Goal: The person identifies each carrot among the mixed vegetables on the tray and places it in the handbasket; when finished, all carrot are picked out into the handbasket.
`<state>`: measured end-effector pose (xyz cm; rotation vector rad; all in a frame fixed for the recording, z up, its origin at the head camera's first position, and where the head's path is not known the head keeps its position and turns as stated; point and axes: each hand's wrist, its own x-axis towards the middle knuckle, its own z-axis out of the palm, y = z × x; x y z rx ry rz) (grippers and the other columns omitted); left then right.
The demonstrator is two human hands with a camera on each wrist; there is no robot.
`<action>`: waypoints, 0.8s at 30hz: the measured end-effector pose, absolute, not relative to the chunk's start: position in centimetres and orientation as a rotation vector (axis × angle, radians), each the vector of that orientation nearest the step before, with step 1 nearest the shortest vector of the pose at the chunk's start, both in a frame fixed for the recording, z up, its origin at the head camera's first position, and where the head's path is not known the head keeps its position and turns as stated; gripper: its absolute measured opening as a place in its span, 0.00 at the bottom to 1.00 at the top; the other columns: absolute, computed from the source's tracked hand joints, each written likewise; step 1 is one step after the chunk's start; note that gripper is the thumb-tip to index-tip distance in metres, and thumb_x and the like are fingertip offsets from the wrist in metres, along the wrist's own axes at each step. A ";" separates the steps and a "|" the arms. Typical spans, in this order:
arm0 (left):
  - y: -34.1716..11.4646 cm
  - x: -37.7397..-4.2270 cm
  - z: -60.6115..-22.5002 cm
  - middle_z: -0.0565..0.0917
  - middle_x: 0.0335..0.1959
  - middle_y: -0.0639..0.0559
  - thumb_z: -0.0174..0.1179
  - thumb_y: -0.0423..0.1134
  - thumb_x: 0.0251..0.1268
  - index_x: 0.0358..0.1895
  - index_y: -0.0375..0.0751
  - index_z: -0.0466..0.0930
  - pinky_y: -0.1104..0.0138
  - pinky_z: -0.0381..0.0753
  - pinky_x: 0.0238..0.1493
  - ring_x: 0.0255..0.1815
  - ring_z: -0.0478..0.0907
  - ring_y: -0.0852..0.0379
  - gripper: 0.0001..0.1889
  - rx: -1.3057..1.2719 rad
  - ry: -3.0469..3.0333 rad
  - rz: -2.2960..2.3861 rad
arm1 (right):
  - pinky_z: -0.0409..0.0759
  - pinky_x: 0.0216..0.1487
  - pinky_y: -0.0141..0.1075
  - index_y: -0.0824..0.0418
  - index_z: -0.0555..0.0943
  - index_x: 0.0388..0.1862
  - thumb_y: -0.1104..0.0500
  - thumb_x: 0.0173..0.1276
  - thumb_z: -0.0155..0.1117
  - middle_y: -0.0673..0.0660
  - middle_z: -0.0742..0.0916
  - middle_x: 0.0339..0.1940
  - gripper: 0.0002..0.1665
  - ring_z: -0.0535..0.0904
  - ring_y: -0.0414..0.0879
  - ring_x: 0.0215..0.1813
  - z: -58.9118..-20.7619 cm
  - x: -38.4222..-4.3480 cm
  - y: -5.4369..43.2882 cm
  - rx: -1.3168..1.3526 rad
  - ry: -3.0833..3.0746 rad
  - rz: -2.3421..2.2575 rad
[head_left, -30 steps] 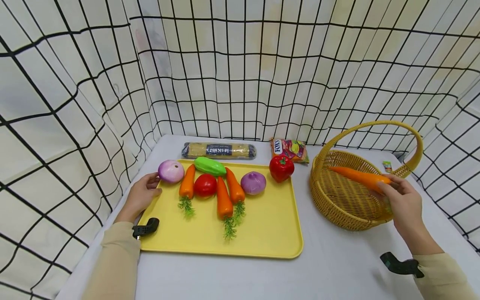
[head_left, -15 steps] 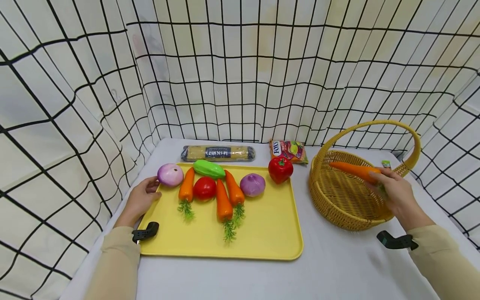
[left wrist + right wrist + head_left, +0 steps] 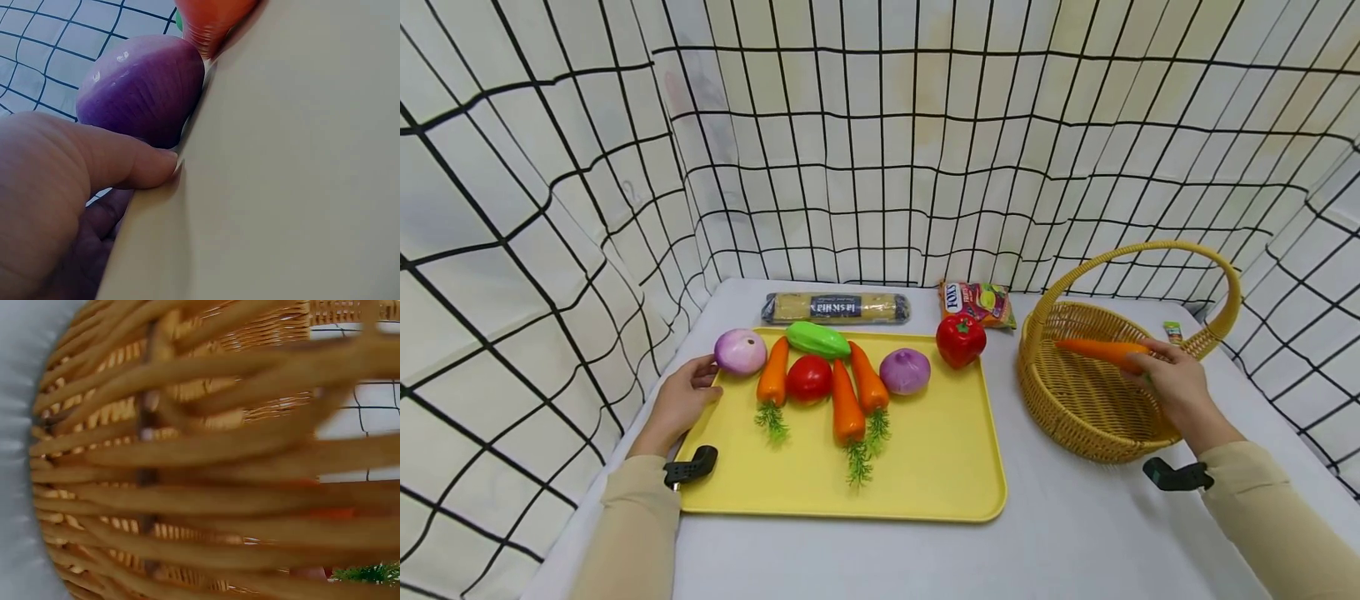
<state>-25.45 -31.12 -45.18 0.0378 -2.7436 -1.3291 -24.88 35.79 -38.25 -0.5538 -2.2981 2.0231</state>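
At the left edge of the yellow tray (image 3: 917,467), my left hand (image 3: 681,404) grips the rim. In the left wrist view its thumb (image 3: 134,164) lies over the rim, fingers behind it, close by a purple-and-white onion (image 3: 147,87). My right hand (image 3: 1176,383) holds an orange carrot (image 3: 1097,350) by its leafy end inside the wicker basket (image 3: 1060,429). The carrot's tip points left, towards the far side of the basket. In the right wrist view the basket's woven wall (image 3: 187,450) hides most of the hand, and green leaves (image 3: 369,574) show at the lower right.
Several carrots (image 3: 847,412), a green vegetable (image 3: 818,339), a tomato (image 3: 810,379), a purple onion (image 3: 905,371) and a red pepper (image 3: 961,340) lie on the tray. Behind are a pasta packet (image 3: 835,307) and a sweets bag (image 3: 977,302). The basket's handle (image 3: 1150,247) arches up.
My right hand has moved left, deeper over the basket, carrying the carrot with it; the carrot now lies lower. My left hand keeps its place on the tray rim.
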 end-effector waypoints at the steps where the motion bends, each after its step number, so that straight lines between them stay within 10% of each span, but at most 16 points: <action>1: -31.1 -25.5 -45.2 0.71 0.63 0.27 0.55 0.28 0.66 0.72 0.25 0.57 0.47 0.69 0.61 0.59 0.71 0.34 0.32 0.035 -2.742 -1.332 | 0.82 0.48 0.29 0.63 0.61 0.75 0.55 0.67 0.66 0.53 0.69 0.58 0.41 0.73 0.37 0.45 -38.4 -24.9 35.7 -0.552 -2.350 1.952; 19: -31.0 -25.3 -45.1 0.71 0.63 0.27 0.55 0.29 0.67 0.72 0.25 0.57 0.47 0.69 0.61 0.60 0.70 0.34 0.32 0.042 -2.744 -1.338 | 0.73 0.53 0.43 0.69 0.65 0.71 0.54 0.68 0.64 0.71 0.66 0.70 0.38 0.64 0.59 0.64 -39.4 -25.2 35.7 -0.552 -2.711 1.597; 24: -31.0 -25.4 -45.2 0.71 0.63 0.28 0.54 0.30 0.67 0.72 0.27 0.57 0.47 0.69 0.60 0.60 0.70 0.34 0.31 0.048 -2.748 -1.337 | 0.79 0.55 0.40 0.72 0.60 0.73 0.55 0.70 0.61 0.72 0.70 0.68 0.39 0.76 0.44 0.50 -39.2 -24.8 35.6 -0.471 -2.757 1.538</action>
